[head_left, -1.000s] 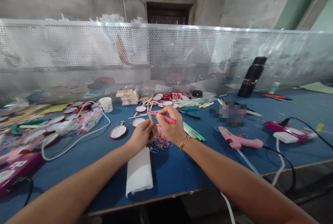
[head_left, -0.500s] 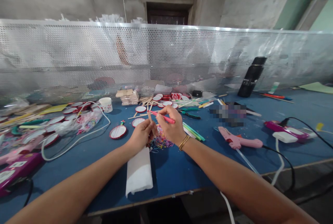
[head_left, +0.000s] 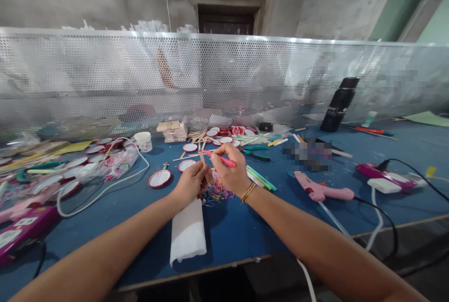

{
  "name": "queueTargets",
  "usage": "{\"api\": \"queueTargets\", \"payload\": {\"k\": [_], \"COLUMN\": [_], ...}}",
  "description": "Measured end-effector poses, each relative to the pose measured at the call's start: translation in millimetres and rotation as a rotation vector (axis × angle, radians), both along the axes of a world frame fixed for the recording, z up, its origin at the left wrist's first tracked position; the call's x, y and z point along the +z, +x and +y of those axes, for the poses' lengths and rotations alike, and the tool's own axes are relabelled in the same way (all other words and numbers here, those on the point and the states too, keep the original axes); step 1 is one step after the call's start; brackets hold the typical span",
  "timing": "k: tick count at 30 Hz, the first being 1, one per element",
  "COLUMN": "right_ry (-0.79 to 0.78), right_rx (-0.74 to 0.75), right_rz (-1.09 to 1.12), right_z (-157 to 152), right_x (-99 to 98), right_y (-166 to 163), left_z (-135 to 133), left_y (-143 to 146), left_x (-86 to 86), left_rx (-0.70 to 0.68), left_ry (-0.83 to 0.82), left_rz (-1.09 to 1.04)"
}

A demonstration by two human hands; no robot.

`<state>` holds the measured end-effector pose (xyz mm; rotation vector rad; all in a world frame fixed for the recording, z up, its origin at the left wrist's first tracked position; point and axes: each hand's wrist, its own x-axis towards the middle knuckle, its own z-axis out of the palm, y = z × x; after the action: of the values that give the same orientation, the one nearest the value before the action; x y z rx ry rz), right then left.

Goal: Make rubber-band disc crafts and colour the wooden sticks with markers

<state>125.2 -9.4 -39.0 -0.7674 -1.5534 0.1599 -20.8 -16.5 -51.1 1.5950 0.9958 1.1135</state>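
My left hand (head_left: 190, 182) is closed on a flat wooden craft stick (head_left: 202, 157), which it holds upright above the table. Between the fingers of my right hand (head_left: 232, 166) is a pink marker pen (head_left: 224, 159), its tip at the top end of the stick. A pile of colourful rubber bands (head_left: 220, 191) lies beneath and between the hands. Below my left wrist a folded white cloth or tissue (head_left: 188, 234) rests on the table. One round white disc with a red rim (head_left: 159, 178) lies left of my left hand.
A pink glue gun (head_left: 322, 190) lies to the right, near a purple device (head_left: 389, 176) with cables. Green-handled pliers (head_left: 257, 154) and several markers (head_left: 262, 179) sit past my right hand. Behind stand a paper cup (head_left: 143, 142), a black bottle (head_left: 339, 105) and a perforated metal panel (head_left: 231, 68).
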Motion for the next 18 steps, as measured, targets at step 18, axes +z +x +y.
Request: {"api": "queueTargets", "payload": {"k": [18], "right_ry": [-0.008], "right_rx": [0.041], "right_rz": [-0.001], "right_z": [-0.9], "right_x": [0.2], "right_y": [-1.1], "left_z": [-1.2], "left_y": [0.3], "left_x": [0.5], "left_rx": [-0.011], "left_ry": [-0.013], "left_rz": [0.011]}}
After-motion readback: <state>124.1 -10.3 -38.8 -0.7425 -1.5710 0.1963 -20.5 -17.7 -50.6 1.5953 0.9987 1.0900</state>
